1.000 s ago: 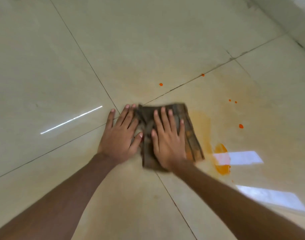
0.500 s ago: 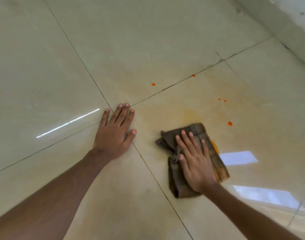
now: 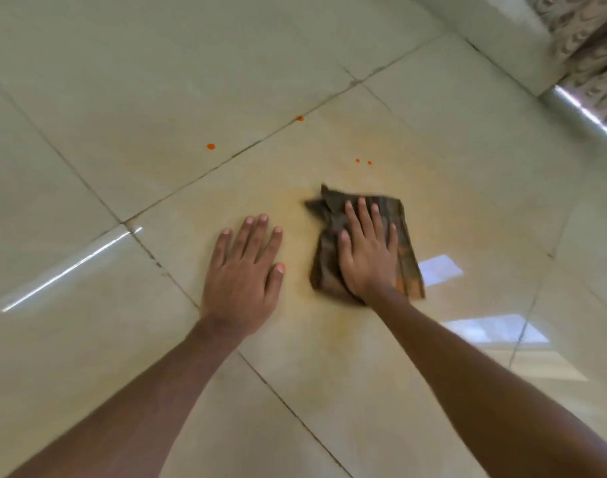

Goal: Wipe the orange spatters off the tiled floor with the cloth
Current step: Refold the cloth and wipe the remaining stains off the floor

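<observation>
- Head view: right hand (image 3: 367, 257) pressed flat on brown cloth (image 3: 329, 215), fingers straight and spread, gripping nothing.
- Cloth crumpled, lying on tiled floor (image 3: 123, 98) just right of left hand (image 3: 241, 270), not touching it.
- Left hand palm-down on bare tile, fingers extended, holding nothing.
- Four orange spatters (image 3: 210, 146) beyond the cloth, all apart from it: one far left, one on a grout line, small pair nearest the cloth's far edge.
- Faint orange haze (image 3: 295, 201) on tile around cloth.
- Bright reflection (image 3: 440, 270) just right of cloth.
</observation>
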